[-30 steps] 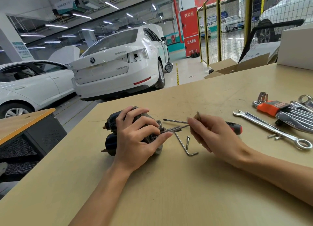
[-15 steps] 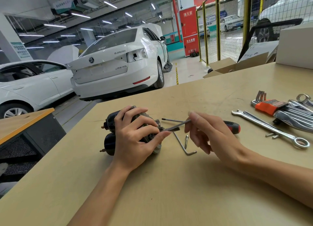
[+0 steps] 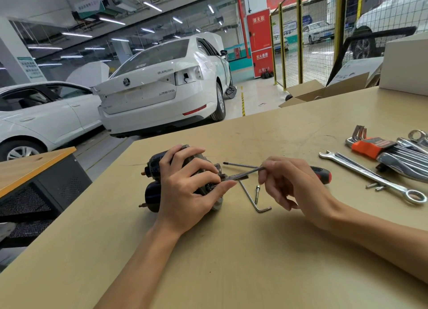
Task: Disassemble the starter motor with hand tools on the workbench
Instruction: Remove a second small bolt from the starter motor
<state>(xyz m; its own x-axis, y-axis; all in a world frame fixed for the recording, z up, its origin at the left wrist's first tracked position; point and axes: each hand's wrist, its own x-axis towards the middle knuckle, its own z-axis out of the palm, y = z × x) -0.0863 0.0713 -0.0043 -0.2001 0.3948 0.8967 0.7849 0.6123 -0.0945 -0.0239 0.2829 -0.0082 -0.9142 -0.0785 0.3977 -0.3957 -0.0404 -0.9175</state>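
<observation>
The dark starter motor point(image 3: 153, 194) lies on its side on the tan workbench point(image 3: 231, 262). My left hand point(image 3: 188, 190) grips it from above, fingers curled over the housing. My right hand point(image 3: 294, 185) pinches the outer end of a thin hex key point(image 3: 245, 173) between thumb and fingers; its tip reaches the motor's end beside my left fingertips. Behind my right hand lies a screwdriver with a red and black handle point(image 3: 322, 173). A second L-shaped hex key point(image 3: 251, 198) and a loose bolt point(image 3: 257, 194) rest on the bench between my hands.
At the right lie a long combination wrench point(image 3: 370, 176), two small bolts point(image 3: 375, 186), a hex key set in an orange holder point(image 3: 370, 145) and a bundle of wrenches point(image 3: 410, 159). A white box point(image 3: 405, 63) stands at the back right. The bench edge runs just left of the motor.
My right hand has turned the hex key: its short arm, which stuck up a second ago, is now out of sight. My left hand and the motor have stayed put.
</observation>
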